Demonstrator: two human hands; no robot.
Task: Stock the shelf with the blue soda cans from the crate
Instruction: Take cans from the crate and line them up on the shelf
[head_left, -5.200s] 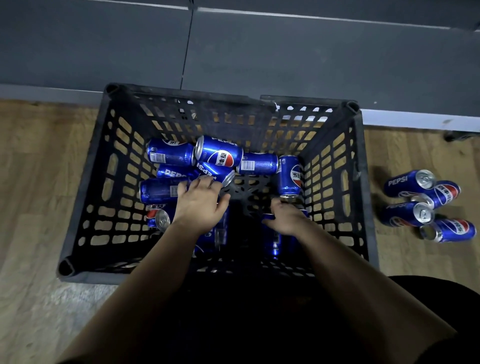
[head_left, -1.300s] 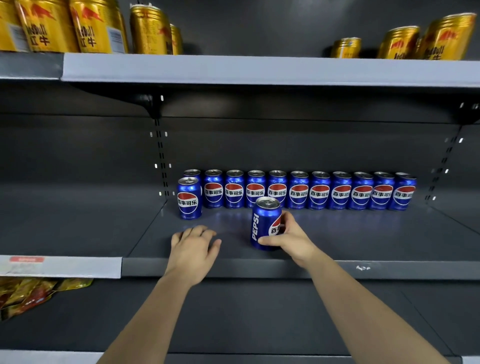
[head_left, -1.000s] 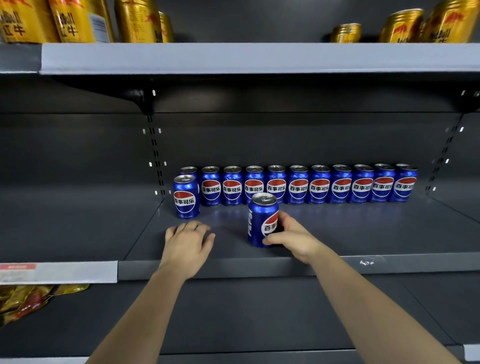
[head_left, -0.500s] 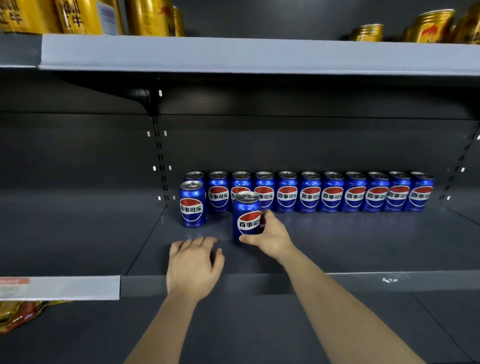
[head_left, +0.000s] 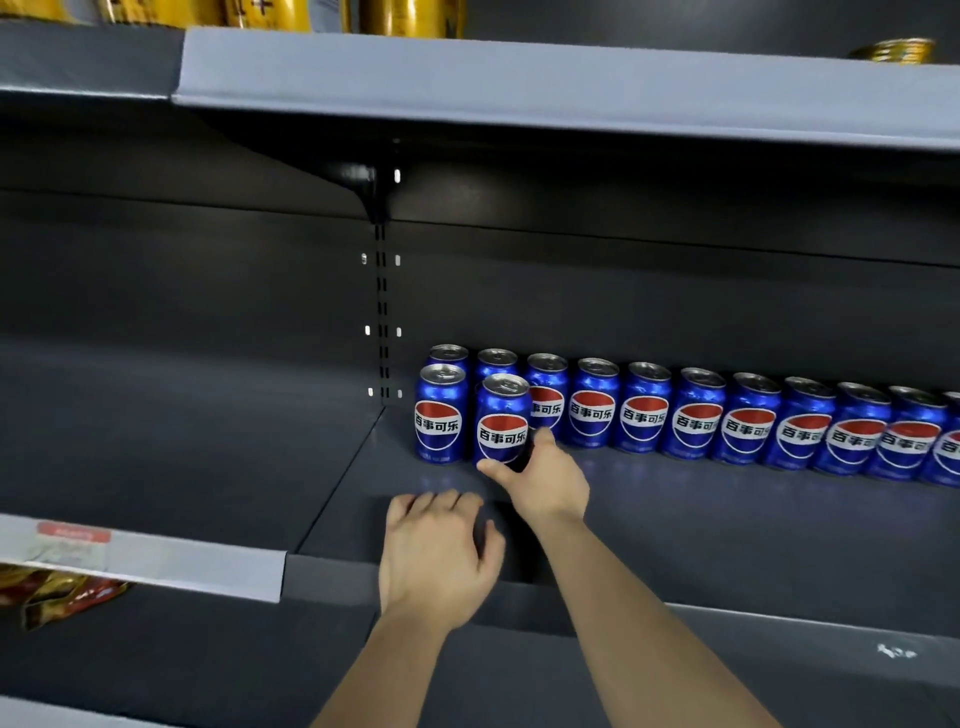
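Your right hand (head_left: 545, 478) grips a blue can (head_left: 501, 418), with the fingers (head_left: 544, 439) curled round its right side and the thumb at its lower front. The blue can stands upright on the shelf (head_left: 727, 525), just right of another front can (head_left: 440, 413) and close before the back row (head_left: 696, 415) of like cans that runs off to the right. Your left hand (head_left: 439, 551) lies palm down at the shelf's front edge, fingers loosely spread, holding nothing. On the upper shelf (head_left: 519, 88) stand gold cans (head_left: 410, 15); snack packets (head_left: 57, 592) show at lower left.
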